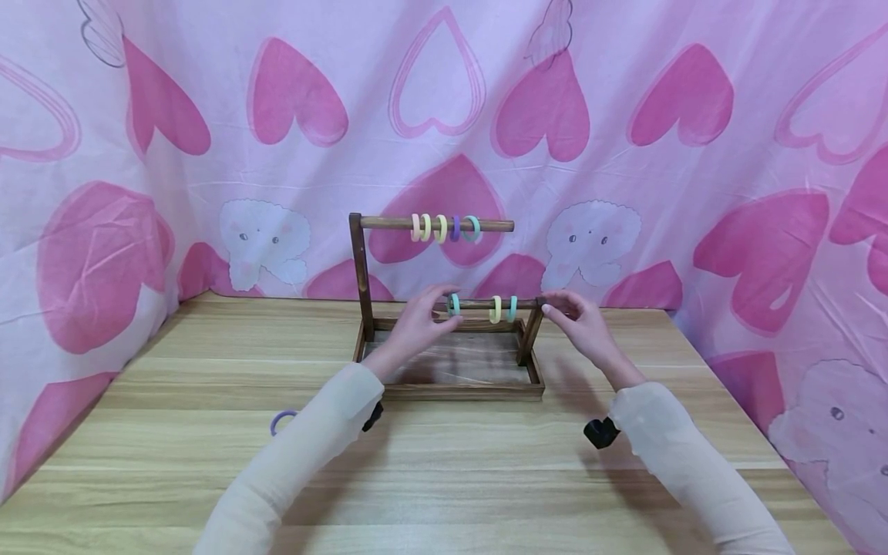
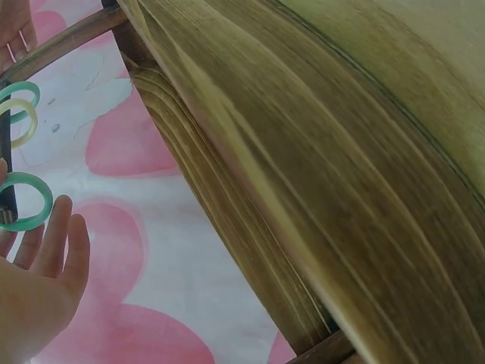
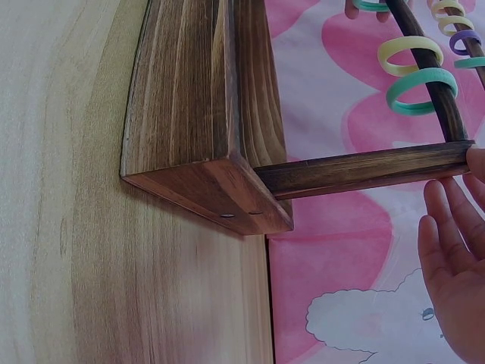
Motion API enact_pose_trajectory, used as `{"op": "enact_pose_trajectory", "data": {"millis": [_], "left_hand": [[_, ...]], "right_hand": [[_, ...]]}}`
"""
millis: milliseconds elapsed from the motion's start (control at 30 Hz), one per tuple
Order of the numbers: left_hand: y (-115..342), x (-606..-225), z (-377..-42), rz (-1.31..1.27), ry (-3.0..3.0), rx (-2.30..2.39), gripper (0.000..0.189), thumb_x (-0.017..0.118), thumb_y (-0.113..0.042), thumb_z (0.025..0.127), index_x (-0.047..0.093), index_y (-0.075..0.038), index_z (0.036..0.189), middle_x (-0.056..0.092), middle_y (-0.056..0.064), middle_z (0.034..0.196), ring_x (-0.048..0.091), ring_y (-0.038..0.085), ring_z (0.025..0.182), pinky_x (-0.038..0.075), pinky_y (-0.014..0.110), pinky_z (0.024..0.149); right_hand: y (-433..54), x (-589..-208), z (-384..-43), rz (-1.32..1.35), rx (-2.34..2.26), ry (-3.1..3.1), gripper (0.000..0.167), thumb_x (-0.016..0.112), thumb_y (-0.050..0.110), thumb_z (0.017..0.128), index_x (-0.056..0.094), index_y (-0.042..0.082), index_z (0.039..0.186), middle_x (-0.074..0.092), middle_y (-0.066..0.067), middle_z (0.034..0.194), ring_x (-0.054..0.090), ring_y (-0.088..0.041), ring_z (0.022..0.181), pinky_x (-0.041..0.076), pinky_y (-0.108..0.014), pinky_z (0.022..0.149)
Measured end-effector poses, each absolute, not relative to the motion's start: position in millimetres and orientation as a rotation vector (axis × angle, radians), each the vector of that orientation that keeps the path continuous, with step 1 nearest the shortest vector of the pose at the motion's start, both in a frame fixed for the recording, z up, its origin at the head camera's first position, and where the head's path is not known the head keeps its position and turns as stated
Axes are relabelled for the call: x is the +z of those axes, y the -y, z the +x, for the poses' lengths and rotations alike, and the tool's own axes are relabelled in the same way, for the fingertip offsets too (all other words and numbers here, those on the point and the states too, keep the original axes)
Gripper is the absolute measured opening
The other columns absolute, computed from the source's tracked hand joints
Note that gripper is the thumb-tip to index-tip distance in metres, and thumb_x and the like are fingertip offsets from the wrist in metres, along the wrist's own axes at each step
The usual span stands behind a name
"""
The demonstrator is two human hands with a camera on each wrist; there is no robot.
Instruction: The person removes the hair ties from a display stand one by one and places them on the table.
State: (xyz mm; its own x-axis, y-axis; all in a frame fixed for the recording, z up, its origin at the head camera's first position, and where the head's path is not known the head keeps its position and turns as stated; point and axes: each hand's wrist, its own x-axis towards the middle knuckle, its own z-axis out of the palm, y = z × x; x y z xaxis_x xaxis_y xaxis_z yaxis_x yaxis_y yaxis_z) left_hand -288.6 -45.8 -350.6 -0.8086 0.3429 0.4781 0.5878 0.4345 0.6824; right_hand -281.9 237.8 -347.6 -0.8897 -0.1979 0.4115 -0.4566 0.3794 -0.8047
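Rings show mint, yellow, purple; rack, brown; cloth, pink hearts.

Pale cream it is, long left sleeve, matching right sleeve, and look, small black wrist cameras showing beside both

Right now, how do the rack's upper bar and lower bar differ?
The upper bar carries five rings; the lower bar carries three rings.

The upper bar joins the left post, its right end free; the lower bar joins the right post, its left end free.

The left hand and right hand are at the lower bar's ends, neither at the upper bar.

Both are brown and wooden.
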Motion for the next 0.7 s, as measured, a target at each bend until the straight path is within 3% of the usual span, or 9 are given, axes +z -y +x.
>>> {"op": "enact_pose_trajectory", "data": {"millis": [233,700], "left_hand": [[51,-349,-286,-0.811,2.405,-1.315,0.044,0.067,-0.014,0.079,0.052,-0.008,0.119,0.052,0.006,0.111,0.055,0.014,0.087,0.047,0.025,0.072],[61,-353,-284,-0.85,2.359,-1.36,0.045,0.066,-0.011,0.079,0.051,-0.007,0.12,0.054,0.004,0.106,0.053,0.014,0.086,0.049,0.032,0.069]], "right_hand": [[-238,-347,-281,0.582,1.512,2.402,0.031,0.055,0.016,0.088,0.054,-0.002,0.113,0.058,-0.014,0.104,0.055,-0.01,0.09,0.044,-0.02,0.074],[-238,-349,-282,0.581,1.52,2.391,0.032,0.055,0.016,0.088,0.054,-0.004,0.113,0.058,-0.014,0.104,0.055,-0.01,0.09,0.044,-0.02,0.075]]}}
